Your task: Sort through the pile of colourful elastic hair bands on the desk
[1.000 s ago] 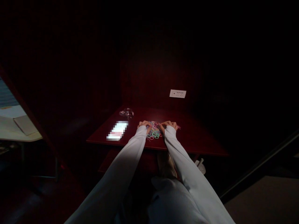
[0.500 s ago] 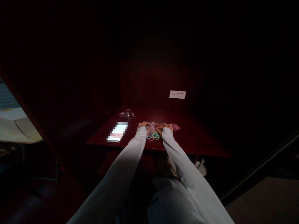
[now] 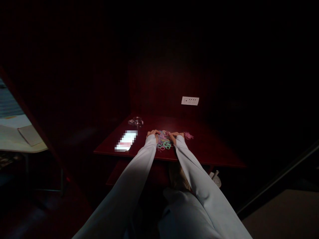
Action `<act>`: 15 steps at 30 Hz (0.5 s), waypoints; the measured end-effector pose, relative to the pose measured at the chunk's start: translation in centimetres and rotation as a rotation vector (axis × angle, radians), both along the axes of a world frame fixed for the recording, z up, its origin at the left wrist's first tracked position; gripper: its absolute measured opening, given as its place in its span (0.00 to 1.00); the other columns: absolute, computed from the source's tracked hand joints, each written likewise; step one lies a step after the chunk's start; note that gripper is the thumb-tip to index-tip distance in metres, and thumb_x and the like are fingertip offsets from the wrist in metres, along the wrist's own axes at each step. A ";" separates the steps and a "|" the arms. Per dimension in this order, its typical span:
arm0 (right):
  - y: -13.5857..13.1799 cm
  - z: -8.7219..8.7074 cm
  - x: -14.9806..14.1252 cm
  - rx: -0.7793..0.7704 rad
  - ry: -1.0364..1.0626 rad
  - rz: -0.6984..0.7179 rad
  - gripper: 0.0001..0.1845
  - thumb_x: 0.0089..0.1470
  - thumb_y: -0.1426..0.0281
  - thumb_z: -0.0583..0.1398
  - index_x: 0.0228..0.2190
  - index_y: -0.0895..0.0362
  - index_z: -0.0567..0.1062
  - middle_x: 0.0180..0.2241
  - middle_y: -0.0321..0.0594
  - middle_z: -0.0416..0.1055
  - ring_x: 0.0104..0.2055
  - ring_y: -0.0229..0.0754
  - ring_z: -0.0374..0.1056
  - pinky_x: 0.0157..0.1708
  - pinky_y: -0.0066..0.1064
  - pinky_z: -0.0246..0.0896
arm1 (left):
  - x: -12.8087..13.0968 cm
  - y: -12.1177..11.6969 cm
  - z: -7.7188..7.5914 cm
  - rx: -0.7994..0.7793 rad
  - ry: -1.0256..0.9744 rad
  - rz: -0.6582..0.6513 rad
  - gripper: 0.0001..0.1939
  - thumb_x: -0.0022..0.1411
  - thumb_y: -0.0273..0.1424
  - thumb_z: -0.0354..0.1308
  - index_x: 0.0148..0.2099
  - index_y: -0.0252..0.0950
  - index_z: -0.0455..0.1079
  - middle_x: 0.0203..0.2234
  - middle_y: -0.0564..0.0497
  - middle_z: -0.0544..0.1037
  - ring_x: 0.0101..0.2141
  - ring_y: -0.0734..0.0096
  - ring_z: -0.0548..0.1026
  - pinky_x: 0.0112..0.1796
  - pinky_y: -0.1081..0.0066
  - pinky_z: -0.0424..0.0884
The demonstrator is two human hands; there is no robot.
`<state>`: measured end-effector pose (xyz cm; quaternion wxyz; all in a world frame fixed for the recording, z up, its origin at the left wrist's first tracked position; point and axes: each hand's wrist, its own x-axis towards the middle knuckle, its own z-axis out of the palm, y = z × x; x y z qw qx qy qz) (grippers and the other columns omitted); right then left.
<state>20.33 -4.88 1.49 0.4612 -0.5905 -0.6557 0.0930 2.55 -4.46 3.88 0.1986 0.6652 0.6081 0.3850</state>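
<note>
A loose pile of small coloured elastic hair ties (image 3: 164, 145) lies near the front of the dark red desk. Mint-green rings are at its near side, with purple and pink ones behind. My left hand (image 3: 153, 133) rests at the pile's left edge, its fingers apart and reaching over the ties. From the right side, my right hand (image 3: 177, 135) reaches in with its fingertips drawn together among the pink ties; what they pinch is too small to make out. Just beyond my right hand sits a separate bunch of pink hair ties (image 3: 188, 135).
A lit phone (image 3: 126, 141), blurred out, lies left of my left hand. Behind it stands a clear plastic container (image 3: 137, 121). The desk (image 3: 209, 146) has dark panels around it and a white wall socket (image 3: 190, 101) at the back. A pale table (image 3: 27, 142) is far left.
My right hand has shifted slightly right and its fingers have moved away from my left hand, showing more of the pile's middle. My left hand stays almost in place.
</note>
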 end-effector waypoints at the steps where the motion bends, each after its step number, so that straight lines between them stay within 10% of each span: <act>1: 0.0 -0.1 -0.1 0.004 -0.001 0.001 0.29 0.64 0.45 0.54 0.32 0.50 0.86 0.39 0.44 0.81 0.50 0.53 0.62 0.51 0.43 0.54 | 0.0 0.0 0.0 0.004 -0.006 0.002 0.17 0.64 0.19 0.50 0.38 0.42 0.78 0.46 0.51 0.82 0.51 0.61 0.73 0.55 0.64 0.68; 15: -0.9 1.0 -0.5 -0.138 -0.180 -0.067 0.15 0.60 0.55 0.62 0.33 0.48 0.86 0.44 0.40 0.80 0.50 0.52 0.60 0.51 0.41 0.50 | 0.2 -0.3 -0.2 0.025 0.023 0.015 0.10 0.72 0.29 0.55 0.38 0.41 0.76 0.49 0.51 0.82 0.53 0.60 0.71 0.57 0.61 0.66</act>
